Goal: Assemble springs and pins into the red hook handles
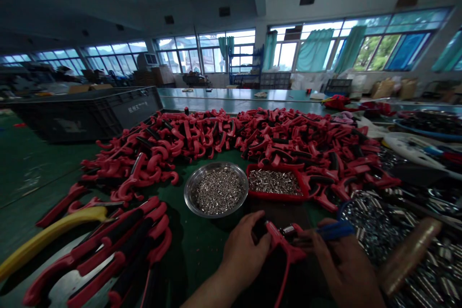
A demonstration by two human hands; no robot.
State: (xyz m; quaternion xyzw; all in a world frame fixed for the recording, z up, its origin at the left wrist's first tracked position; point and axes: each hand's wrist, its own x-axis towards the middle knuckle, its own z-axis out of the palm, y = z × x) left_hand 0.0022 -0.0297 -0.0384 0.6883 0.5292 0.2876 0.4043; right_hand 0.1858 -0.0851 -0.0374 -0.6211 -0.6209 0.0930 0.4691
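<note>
My left hand (242,249) is closed, its thumb and fingers pinching a red plastic handle (287,249) with a long curved arm. A small metal coil spring (288,230) sits in the handle's upper part. At the right, my right hand (344,262) is wrapped round a blue-handled tool (335,230). The tool's tip points left at the handle, close to the spring; I cannot tell its kind or whether it touches. Just beyond my hands are a steel bowl (190,205) of small metal pins and a red tray (276,196) of longer pins.
A large pile of red-and-black handles (267,132) spreads behind the bowls. More handles (119,245) lie front left beside a banana (54,232). A grey crate (94,115) stands back left. Shiny metal parts (375,216) and a brown cylindrical object (411,255) lie at the right.
</note>
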